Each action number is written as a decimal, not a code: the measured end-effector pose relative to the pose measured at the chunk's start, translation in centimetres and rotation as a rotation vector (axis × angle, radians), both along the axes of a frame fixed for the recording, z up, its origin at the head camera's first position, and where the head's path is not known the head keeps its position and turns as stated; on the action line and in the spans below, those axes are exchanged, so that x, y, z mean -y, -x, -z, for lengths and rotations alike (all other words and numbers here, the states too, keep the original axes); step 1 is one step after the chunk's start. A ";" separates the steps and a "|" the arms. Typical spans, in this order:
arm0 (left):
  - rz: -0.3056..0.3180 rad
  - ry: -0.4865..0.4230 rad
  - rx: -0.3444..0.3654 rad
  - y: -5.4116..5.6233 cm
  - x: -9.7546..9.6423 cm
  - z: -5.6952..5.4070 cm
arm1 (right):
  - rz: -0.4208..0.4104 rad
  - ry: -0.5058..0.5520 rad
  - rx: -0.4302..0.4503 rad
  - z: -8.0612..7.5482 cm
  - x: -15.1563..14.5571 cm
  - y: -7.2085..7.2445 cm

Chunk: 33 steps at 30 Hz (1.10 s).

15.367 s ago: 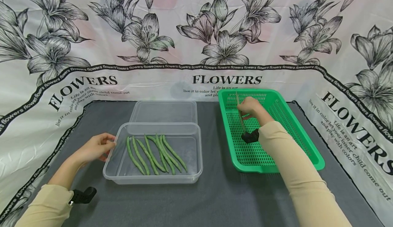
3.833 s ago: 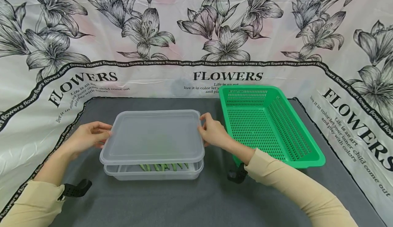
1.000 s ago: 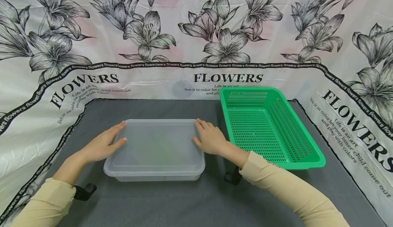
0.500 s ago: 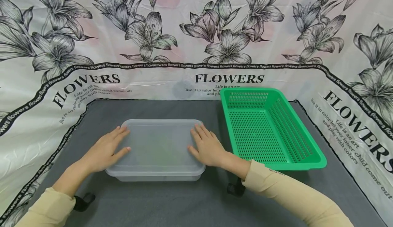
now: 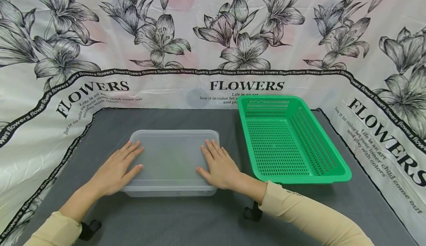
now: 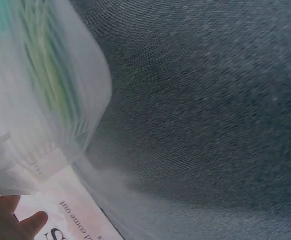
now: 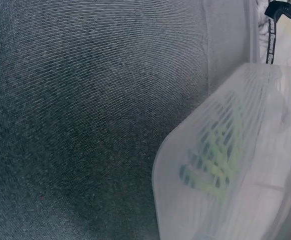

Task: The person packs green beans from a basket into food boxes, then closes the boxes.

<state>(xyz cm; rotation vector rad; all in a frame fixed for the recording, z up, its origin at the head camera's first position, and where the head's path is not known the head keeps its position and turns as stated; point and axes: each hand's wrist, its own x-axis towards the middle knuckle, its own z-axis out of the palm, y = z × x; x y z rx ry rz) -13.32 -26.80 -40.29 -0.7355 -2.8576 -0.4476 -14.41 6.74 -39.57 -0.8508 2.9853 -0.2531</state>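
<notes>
A clear plastic food container [image 5: 169,194] stands on the grey cloth with its frosted lid [image 5: 169,161] on top. My left hand [image 5: 113,170] lies spread on the lid's left edge, fingers straight and thumb out to the side. On the lid's right edge my right hand [image 5: 220,168] rests flat in the same way. Through the cloudy plastic, green beans [image 6: 48,65] show in the left wrist view. The right wrist view also has the green beans [image 7: 215,155], blurred behind the container's side.
To the right stands a green perforated basket [image 5: 283,146] with nothing in it. Grey cloth [image 5: 186,220] covers the table, and a white flower-printed sheet [image 5: 186,53] rises behind and along the sides. A black band [image 5: 253,212] hangs under the right wrist.
The right hand left the basket, and both hands laid the lid over the beans in the container. In the last second the hands slid inward and toward the near side along the lid.
</notes>
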 end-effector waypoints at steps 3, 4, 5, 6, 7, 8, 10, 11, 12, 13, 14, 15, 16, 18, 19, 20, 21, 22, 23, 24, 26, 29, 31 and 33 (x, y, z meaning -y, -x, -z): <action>-0.002 -0.016 -0.009 0.0 0.1 0.2 | 0.006 0.003 0.001 0.1 0.1 0.1; -0.006 -0.018 -0.006 0.0 0.1 0.2 | 0.006 0.005 0.001 0.2 0.1 0.2; -0.006 -0.020 -0.005 0.0 0.1 0.2 | 0.005 0.004 0.000 0.2 0.1 0.2; -0.006 -0.020 -0.002 0.0 0.0 0.2 | 0.008 0.000 0.003 0.2 0.1 0.2; -0.006 -0.020 0.002 0.0 0.0 0.2 | 0.009 -0.003 0.008 0.2 0.1 0.2; -0.006 -0.018 0.006 -0.1 0.0 0.2 | 0.010 -0.006 0.012 0.2 0.2 0.2; -0.006 -0.011 0.011 -0.1 0.0 0.2 | 0.010 -0.002 0.012 0.2 0.2 0.2; -0.006 -0.006 0.015 -0.2 0.0 0.2 | 0.010 -0.003 0.013 0.2 0.2 0.2; -0.010 -0.001 0.018 -0.2 0.0 0.1 | 0.010 -0.004 0.013 0.1 0.3 0.2; -0.014 0.005 0.018 -0.2 0.0 0.1 | 0.005 -0.004 0.008 0.1 0.3 0.1; -0.018 0.011 0.017 -0.3 0.1 0.1 | 0.001 -0.004 0.002 0.1 0.4 0.1; -0.022 0.019 0.017 -0.3 0.1 0.0 | -0.004 -0.004 -0.006 0.0 0.4 0.0; -0.026 0.029 0.016 -0.3 0.1 0.0 | -0.010 -0.004 -0.008 0.0 0.5 0.0; -0.031 0.053 0.019 -0.4 0.1 -0.2 | -0.017 -0.002 -0.002 -0.3 0.6 -0.1; -0.029 0.067 0.020 -0.4 0.0 -0.3 | -0.017 0.000 0.005 -0.5 0.7 -0.1; -0.027 0.084 0.026 -0.4 0.0 -0.4 | -0.015 0.003 0.015 -0.7 0.7 -0.2; -0.023 0.099 0.033 -0.4 -0.1 -0.6 | -0.014 0.007 0.028 -0.9 0.8 -0.2; -0.018 0.113 0.038 -0.3 -0.1 -0.8 | -0.014 0.009 0.044 -1.2 0.8 -0.3; -0.011 0.126 0.041 -0.3 -0.2 -1.1 | -0.016 0.011 0.057 -1.5 0.8 -0.4; -0.001 0.138 0.039 -0.2 -0.3 -1.4 | -0.021 0.017 0.068 -1.9 0.8 -0.3; 0.019 0.167 0.037 -0.1 -0.4 -2.3 | -0.043 0.049 0.057 -2.8 0.9 -0.2; 0.046 0.198 0.024 0.5 -0.8 -3.9 | -0.090 0.134 -0.019 -4.3 0.8 0.5; 0.056 0.213 0.020 1.0 -1.2 -5.0 | -0.109 0.186 -0.080 -5.3 0.6 1.1; 0.058 0.218 0.009 1.7 -1.7 -6.1 | -0.122 0.213 -0.127 -6.2 0.0 2.0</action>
